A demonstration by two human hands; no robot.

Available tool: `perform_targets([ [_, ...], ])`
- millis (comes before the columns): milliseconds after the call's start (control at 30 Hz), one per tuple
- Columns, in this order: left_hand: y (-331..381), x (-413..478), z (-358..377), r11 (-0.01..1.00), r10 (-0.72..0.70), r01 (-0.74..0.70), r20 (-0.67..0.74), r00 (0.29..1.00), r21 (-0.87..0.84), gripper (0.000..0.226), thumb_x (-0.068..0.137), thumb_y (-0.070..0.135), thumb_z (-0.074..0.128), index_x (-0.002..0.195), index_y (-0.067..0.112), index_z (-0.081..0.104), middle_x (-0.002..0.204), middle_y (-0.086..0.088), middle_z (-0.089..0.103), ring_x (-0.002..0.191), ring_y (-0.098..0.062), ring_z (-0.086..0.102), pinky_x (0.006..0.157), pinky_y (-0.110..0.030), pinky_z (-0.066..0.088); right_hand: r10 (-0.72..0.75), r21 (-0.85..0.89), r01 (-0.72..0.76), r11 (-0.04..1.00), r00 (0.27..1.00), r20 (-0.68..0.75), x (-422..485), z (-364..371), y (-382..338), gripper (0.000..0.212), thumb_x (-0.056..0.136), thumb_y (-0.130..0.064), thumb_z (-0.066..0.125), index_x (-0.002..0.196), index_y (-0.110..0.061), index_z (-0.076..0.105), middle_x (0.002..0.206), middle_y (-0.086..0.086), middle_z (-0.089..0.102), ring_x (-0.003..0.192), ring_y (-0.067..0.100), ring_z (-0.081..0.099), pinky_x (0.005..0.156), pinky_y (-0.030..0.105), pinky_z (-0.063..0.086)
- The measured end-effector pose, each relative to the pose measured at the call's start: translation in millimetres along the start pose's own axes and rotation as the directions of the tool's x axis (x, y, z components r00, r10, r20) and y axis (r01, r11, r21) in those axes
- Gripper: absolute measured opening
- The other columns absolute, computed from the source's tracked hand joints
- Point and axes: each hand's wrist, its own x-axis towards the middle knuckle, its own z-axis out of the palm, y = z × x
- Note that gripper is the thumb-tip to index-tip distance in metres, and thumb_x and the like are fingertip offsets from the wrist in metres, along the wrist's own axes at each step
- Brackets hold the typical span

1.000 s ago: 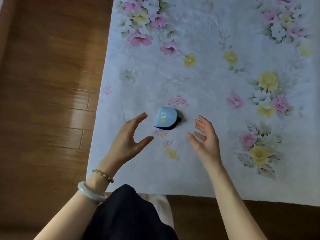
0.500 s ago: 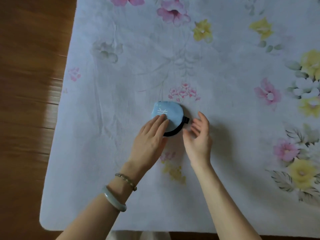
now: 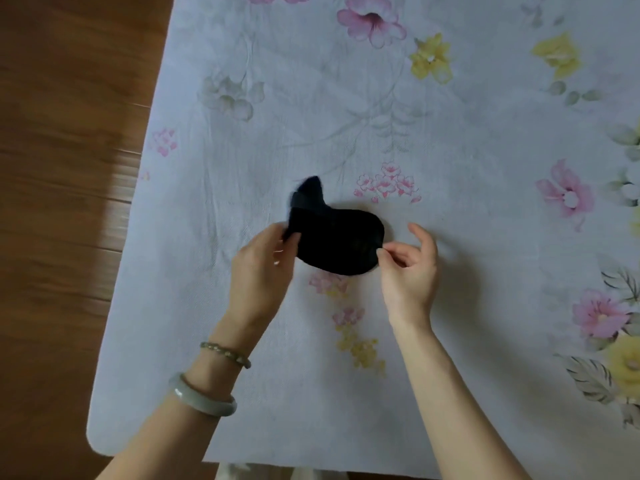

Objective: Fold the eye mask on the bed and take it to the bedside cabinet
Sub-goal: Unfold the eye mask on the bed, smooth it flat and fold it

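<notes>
Both hands [image 3: 263, 261] [image 3: 408, 271] pinching (forearms bare)

From my feed the light is soft and even daylight, rather dim, falling flat across the bed sheet [image 3: 450, 133] with no glare. A pale reflected patch lies on the wooden floor [image 3: 69, 133] at left, where the boards smear with motion blur. The eye mask [image 3: 341, 237] reads as a nearly featureless black shape, its upper tip blurred. Faint shadows sit beside the left hand [image 3: 263, 268] and right hand [image 3: 410, 271]. The bed's edges bow slightly from wide-angle distortion
</notes>
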Motion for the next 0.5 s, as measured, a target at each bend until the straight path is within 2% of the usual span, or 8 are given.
perform_targets([
  [67,-12.4,-1.7,-9.5,0.923,-0.319,0.311,0.003,0.948,-0.228,0.011,0.089,0.015,0.064,0.080,0.021,0.064,0.077,0.008,0.072,0.066,-0.006,0.071,0.062,-0.010,0.052,-0.010,0.013,0.010,1.000,1.000,-0.010,-1.3,-2.8,-0.3,0.053,0.075,0.002,0.067,0.120,-0.021,0.051,0.077,-0.013,0.067,0.068,-0.005,0.062,0.072,0.007,0.045],
  [133,-23.9,-4.4,-14.5,0.747,-0.547,0.528,0.077,0.833,-0.403,0.011,0.086,0.014,0.068,0.077,0.019,0.069,0.069,0.001,0.074,0.069,-0.015,0.074,0.069,-0.028,0.060,-0.008,0.036,0.008,0.999,1.000,0.004,-4.0,-2.9,0.1,0.052,0.075,0.002,0.068,0.118,-0.020,0.052,0.077,-0.012,0.069,0.067,-0.005,0.062,0.071,0.008,0.047],
  [200,-31.3,-7.4,-18.1,0.657,-0.647,0.633,0.124,0.752,-0.408,0.008,0.083,0.016,0.072,0.074,0.015,0.071,0.063,0.001,0.074,0.066,-0.018,0.074,0.075,-0.039,0.060,0.002,0.029,-0.002,1.000,1.000,0.018,-5.8,-0.2,1.6,0.049,0.075,0.003,0.068,0.117,-0.017,0.053,0.078,-0.008,0.069,0.066,-0.005,0.062,0.071,0.008,0.048],
  [267,-34.5,-10.7,-20.6,0.677,-0.660,0.650,0.106,0.744,-0.346,0.011,0.080,0.023,0.075,0.074,0.015,0.069,0.060,0.001,0.073,0.060,-0.017,0.073,0.074,-0.040,0.060,0.005,-0.028,-0.004,1.000,0.999,0.038,-5.7,2.4,2.7,0.045,0.077,0.003,0.066,0.116,-0.016,0.055,0.084,-0.001,0.070,0.068,-0.004,0.061,0.071,0.008,0.048],
  [333,-33.0,-12.6,-23.2,0.767,-0.608,0.600,0.041,0.793,-0.229,0.020,0.081,0.031,0.073,0.075,0.017,0.062,0.057,-0.001,0.071,0.052,-0.015,0.069,0.062,-0.036,0.059,-0.068,-0.123,0.074,0.990,0.996,0.052,-7.9,4.8,0.1,0.039,0.079,0.004,0.062,0.115,-0.012,0.057,0.093,0.008,0.068,0.077,0.007,0.062,0.076,0.018,0.051],
  [400,-30.2,-14.8,-26.5,0.888,-0.452,0.457,-0.082,0.888,0.061,0.028,0.086,0.036,0.067,0.076,0.016,0.050,0.064,0.000,0.064,0.052,-0.018,0.062,0.048,-0.025,0.044,-0.344,-0.311,0.341,0.887,0.938,0.048,-13.4,10.0,-2.8,0.035,0.080,0.004,0.059,0.113,-0.004,0.059,0.105,0.016,0.062,0.093,0.026,0.058,0.086,0.036,0.050],
  [467,-26.4,-16.1,-28.8,0.945,-0.089,0.120,-0.116,0.989,0.304,0.017,0.091,0.023,0.062,0.083,0.010,0.053,0.077,-0.005,0.062,0.067,-0.026,0.059,0.053,-0.022,0.038,-0.590,-0.484,0.575,0.660,0.795,0.141,-22.7,19.6,-4.4,0.034,0.080,-0.001,0.055,0.114,-0.001,0.060,0.122,0.024,0.056,0.114,0.033,0.047,0.098,0.043,0.038],
  [500,-26.0,-17.2,-26.1,0.930,0.106,-0.075,-0.067,0.992,0.360,0.010,0.091,0.014,0.059,0.092,0.004,0.058,0.089,-0.012,0.065,0.080,-0.032,0.061,0.064,-0.027,0.044,-0.644,-0.521,0.651,0.552,0.730,0.230,-27.3,25.5,-4.4,0.037,0.082,-0.006,0.052,0.118,-0.002,0.059,0.130,0.026,0.052,0.122,0.034,0.041,0.104,0.044,0.032],
])
